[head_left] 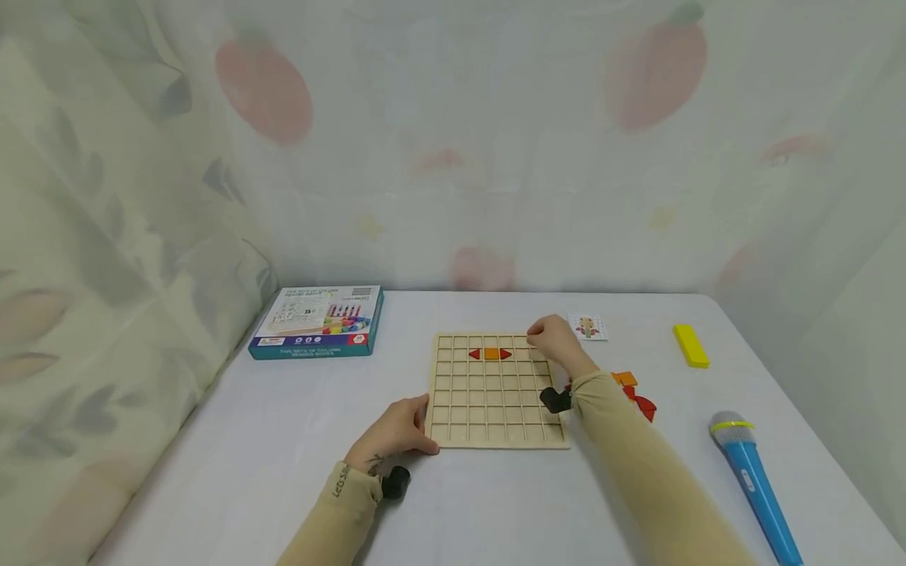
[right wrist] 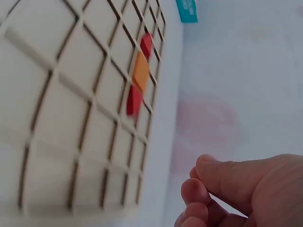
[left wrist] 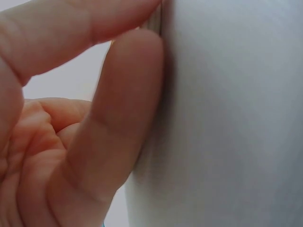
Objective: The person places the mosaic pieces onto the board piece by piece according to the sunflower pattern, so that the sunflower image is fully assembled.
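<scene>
A light wooden grid board (head_left: 484,428) lies flat on the table. In one of its upper rows an orange square tile (head_left: 491,354) sits between two red triangle tiles (head_left: 475,354), also visible in the right wrist view. My left hand (head_left: 396,428) holds the board's near left corner, thumb at the front edge and fingers along the left side. Over the board's far right corner is my right hand (head_left: 555,342), fingers curled and thumb against the index finger; no piece shows between them. Right of the board, partly behind the right sleeve, lie loose red and orange tiles (head_left: 645,406).
A small pattern card (head_left: 589,328) lies beyond the right hand. The boxed set (head_left: 314,322) stands at the back left. On the right are a yellow block (head_left: 690,346) and a blue toy microphone (head_left: 759,487). A printed curtain (head_left: 453,196) hangs behind the table.
</scene>
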A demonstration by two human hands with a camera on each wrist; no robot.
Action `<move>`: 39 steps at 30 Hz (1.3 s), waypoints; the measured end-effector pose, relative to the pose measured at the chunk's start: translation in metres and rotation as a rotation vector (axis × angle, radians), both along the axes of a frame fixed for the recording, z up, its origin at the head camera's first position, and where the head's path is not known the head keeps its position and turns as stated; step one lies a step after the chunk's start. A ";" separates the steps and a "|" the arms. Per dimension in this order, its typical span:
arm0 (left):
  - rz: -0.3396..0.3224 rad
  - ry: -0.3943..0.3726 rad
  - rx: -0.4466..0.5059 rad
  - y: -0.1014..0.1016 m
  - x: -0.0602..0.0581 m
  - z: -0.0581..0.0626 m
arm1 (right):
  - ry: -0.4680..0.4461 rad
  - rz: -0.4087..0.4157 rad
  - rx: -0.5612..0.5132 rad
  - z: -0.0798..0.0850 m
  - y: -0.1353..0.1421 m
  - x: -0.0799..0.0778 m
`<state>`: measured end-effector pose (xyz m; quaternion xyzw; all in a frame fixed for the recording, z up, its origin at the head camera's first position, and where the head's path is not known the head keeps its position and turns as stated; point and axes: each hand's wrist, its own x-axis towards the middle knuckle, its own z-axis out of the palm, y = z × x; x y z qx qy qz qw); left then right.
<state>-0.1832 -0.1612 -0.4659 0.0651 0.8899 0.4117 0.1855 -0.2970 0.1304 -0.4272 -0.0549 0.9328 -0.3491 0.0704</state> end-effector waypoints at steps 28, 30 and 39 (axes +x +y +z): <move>0.012 -0.001 0.021 0.001 0.003 0.001 | -0.212 -0.022 0.336 -0.013 0.106 0.043; 0.008 0.004 0.018 0.001 0.003 0.001 | -0.196 -0.034 0.338 -0.010 0.106 0.043; 0.010 0.006 0.014 0.001 0.002 0.002 | -0.102 -0.081 -0.095 0.005 0.051 0.031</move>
